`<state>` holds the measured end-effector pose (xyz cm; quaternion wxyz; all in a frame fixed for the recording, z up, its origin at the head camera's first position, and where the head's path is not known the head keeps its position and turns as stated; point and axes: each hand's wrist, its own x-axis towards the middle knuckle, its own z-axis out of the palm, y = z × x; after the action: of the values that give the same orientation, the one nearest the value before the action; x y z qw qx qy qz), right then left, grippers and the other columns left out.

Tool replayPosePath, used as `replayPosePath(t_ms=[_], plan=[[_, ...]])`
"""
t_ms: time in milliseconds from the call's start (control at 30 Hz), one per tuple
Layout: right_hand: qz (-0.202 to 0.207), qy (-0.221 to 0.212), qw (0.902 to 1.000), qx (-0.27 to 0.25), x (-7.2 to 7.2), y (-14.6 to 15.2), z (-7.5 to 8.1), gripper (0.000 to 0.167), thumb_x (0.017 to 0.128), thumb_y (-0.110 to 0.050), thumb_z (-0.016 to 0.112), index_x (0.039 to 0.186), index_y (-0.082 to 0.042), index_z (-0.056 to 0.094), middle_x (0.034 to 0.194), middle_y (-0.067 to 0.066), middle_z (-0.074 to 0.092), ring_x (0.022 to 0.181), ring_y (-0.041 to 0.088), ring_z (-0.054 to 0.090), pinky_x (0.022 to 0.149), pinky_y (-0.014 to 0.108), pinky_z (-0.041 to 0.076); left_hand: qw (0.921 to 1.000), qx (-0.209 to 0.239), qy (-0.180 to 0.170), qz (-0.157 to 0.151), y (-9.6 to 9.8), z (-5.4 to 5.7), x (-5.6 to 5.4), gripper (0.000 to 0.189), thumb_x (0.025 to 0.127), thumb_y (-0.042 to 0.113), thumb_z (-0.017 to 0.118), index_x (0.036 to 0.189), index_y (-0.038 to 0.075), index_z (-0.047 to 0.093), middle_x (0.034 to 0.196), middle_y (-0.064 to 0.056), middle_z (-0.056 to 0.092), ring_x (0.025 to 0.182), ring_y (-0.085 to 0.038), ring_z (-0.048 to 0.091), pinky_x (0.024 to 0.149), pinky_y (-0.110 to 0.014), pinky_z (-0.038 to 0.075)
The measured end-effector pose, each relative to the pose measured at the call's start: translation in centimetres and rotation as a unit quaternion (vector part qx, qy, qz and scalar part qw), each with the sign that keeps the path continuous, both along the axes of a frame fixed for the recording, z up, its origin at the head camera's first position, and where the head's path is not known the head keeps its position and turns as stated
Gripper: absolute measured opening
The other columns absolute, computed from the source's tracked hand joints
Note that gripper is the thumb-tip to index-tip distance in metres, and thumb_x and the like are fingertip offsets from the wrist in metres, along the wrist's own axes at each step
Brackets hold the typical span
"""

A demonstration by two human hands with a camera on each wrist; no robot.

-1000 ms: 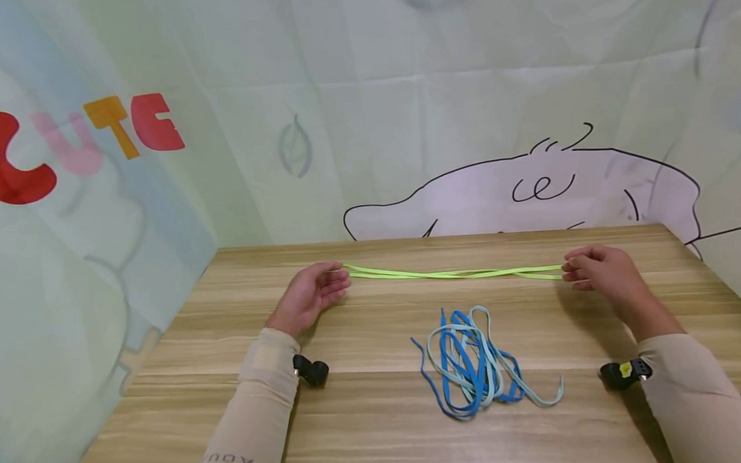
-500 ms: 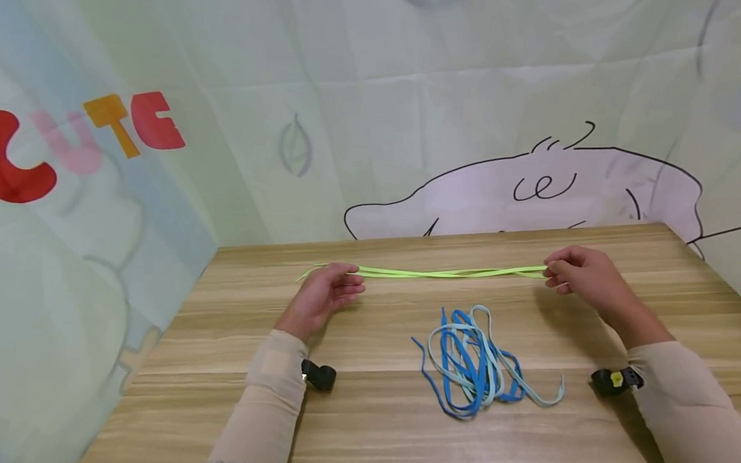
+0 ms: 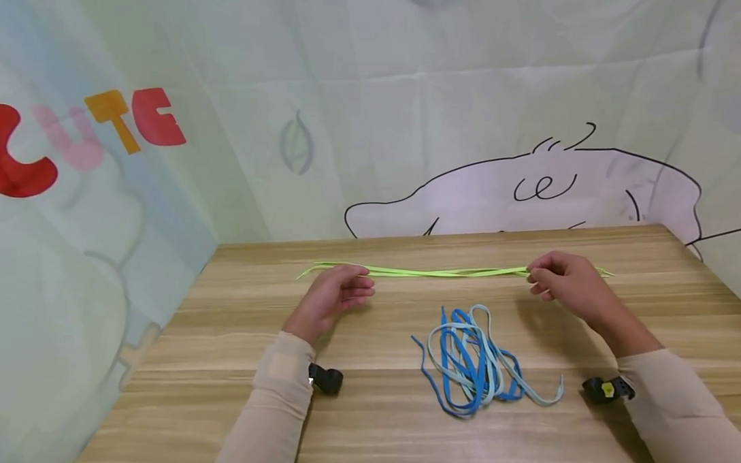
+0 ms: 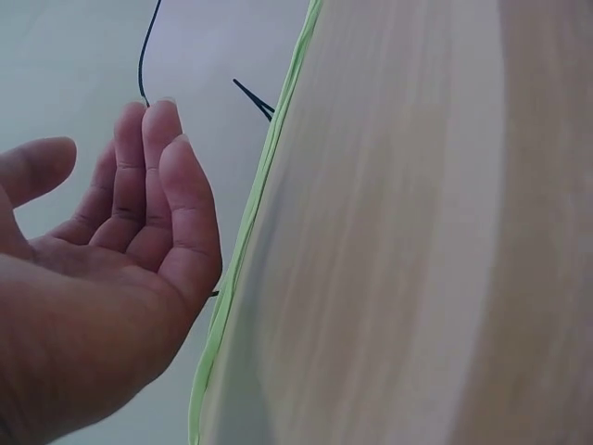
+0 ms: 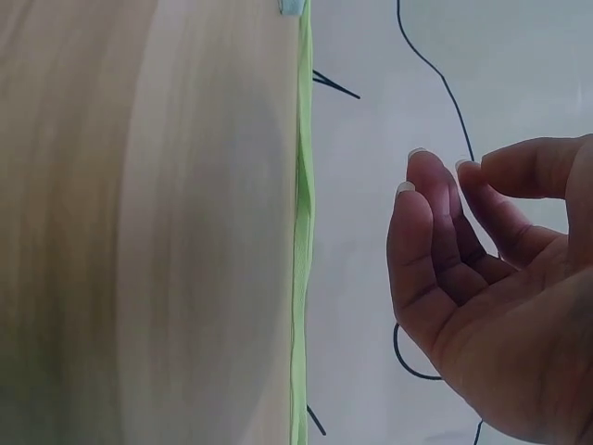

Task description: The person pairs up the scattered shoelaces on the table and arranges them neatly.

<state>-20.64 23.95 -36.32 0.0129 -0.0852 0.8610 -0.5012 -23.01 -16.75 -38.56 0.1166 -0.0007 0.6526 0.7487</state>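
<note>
Neon-green shoelaces (image 3: 442, 273) lie stretched in a narrow line across the far part of the table. Over their left part hovers my left hand (image 3: 326, 303), its fingers loosely bent. The left wrist view has its thumb well away from the fingers, with the green laces (image 4: 243, 232) outside the hand. Near the other end is my right hand (image 3: 569, 287); thumb tip and index finger come close together. In the right wrist view nothing lies in this hand (image 5: 500, 306), and the green laces (image 5: 301, 232) run apart from it.
Blue and pale-blue shoelaces (image 3: 477, 371) lie in a loose tangled pile nearer than the green ones. A printed cloth backdrop (image 3: 374, 122) rises behind the wooden table (image 3: 363, 429). Both forearms wear small black cameras at the wrist.
Both hands have moved inward along the green laces, left hand rightward and right hand leftward. The lace ends now show beyond both hands. The blue pile has stayed put.
</note>
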Motion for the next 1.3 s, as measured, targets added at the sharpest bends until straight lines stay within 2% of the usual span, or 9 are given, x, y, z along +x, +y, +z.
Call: replayPosePath(t_ms=[433,600,800,1000,1167,1300], plan=[[0.035,0.013,0.9993,0.007,0.9,-2.2,0.0,0.027,0.104,-0.013,0.052,0.114,0.011,0.059,0.102,0.022,0.067,0.085,0.021,0.066,0.07,0.031,0.057,1.0,0.003,0.002,-0.009,1.4,-0.1,0.4,0.023,0.1,0.016,0.056,0.116,-0.001,0.058,0.09,-0.003,0.071,0.083,-0.014,0.071,0.075,-0.026,0.056],[0.053,0.014,0.9983,0.019,1.1,-3.2,-0.2,0.026,0.104,-0.015,0.054,0.113,0.008,0.061,0.1,0.018,0.067,0.085,0.026,0.065,0.071,0.032,0.057,0.9997,-0.011,0.008,-0.018,1.8,-0.1,0.7,0.031,0.1,0.017,0.056,0.122,-0.005,0.055,0.092,-0.002,0.07,0.084,-0.013,0.07,0.078,-0.027,0.056],[0.074,0.007,0.9962,0.045,1.2,-4.1,-0.4,0.024,0.103,-0.018,0.057,0.111,0.004,0.063,0.092,0.012,0.066,0.081,0.024,0.061,0.07,0.032,0.055,0.9996,-0.013,0.012,-0.022,2.2,0.0,0.9,0.033,0.1,0.017,0.056,0.123,-0.006,0.056,0.092,-0.003,0.07,0.084,-0.014,0.069,0.08,-0.029,0.055],[0.123,0.007,0.9908,0.057,1.7,-5.0,-0.6,0.019,0.1,-0.015,0.062,0.11,0.001,0.065,0.097,0.01,0.065,0.085,0.022,0.062,0.071,0.032,0.055,0.9991,-0.023,0.015,-0.032,2.7,0.0,1.4,0.036,0.1,0.018,0.057,0.124,-0.009,0.056,0.093,-0.005,0.07,0.084,-0.015,0.069,0.079,-0.029,0.055],[0.151,0.027,0.9828,0.103,1.9,-5.8,-0.8,0.014,0.098,-0.016,0.064,0.107,-0.005,0.068,0.097,0.003,0.066,0.084,0.018,0.061,0.073,0.034,0.054,0.9966,-0.051,0.031,-0.056,3.2,0.2,1.6,0.039,0.102,0.02,0.055,0.125,-0.011,0.055,0.095,-0.007,0.069,0.086,-0.017,0.07,0.079,-0.029,0.055],[0.174,0.045,0.974,0.138,2.2,-6.3,-1.1,0.013,0.097,-0.015,0.066,0.106,-0.007,0.07,0.094,-0.002,0.066,0.087,0.015,0.06,0.077,0.034,0.053,0.9961,-0.055,0.034,-0.06,3.5,0.2,1.6,0.04,0.103,0.021,0.054,0.125,-0.012,0.055,0.096,-0.008,0.069,0.086,-0.017,0.071,0.079,-0.029,0.055]])
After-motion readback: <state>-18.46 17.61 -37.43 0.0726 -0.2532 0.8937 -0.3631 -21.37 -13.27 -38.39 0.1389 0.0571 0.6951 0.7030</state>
